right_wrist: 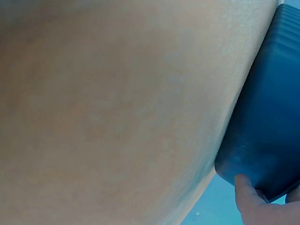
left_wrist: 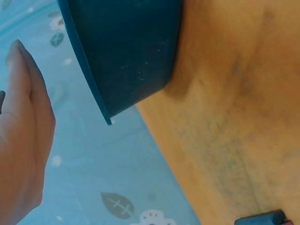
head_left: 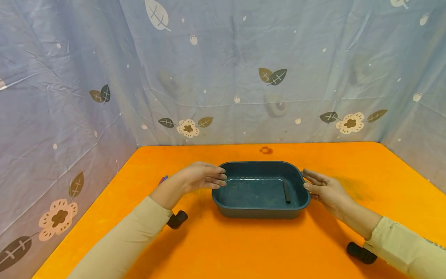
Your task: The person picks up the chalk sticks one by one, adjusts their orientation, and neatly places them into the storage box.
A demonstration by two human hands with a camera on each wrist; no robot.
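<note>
A dark teal plastic basin (head_left: 258, 213) sits on the orange table between the two hands. Inside, toward its right end, lies a short dark stick-like piece (head_left: 287, 192). The left hand (head_left: 202, 176) is held beside the basin's left rim, fingers extended toward it; the left wrist view shows a gap between this hand (left_wrist: 26, 126) and the basin's wall (left_wrist: 136, 61). At the right rim is the right hand (head_left: 322, 190), its fingers and thumb reaching the edge. In the right wrist view a fingertip (right_wrist: 241, 180) overlaps the basin's outer wall (right_wrist: 262, 126).
Pens (head_left: 162, 180), one reddish and one blue, lie partly hidden behind the left forearm. A patterned curtain (head_left: 237, 77) encloses the table's back and sides. A dark ring-shaped stain (head_left: 266, 150) marks the orange tabletop (head_left: 244, 248) behind the basin.
</note>
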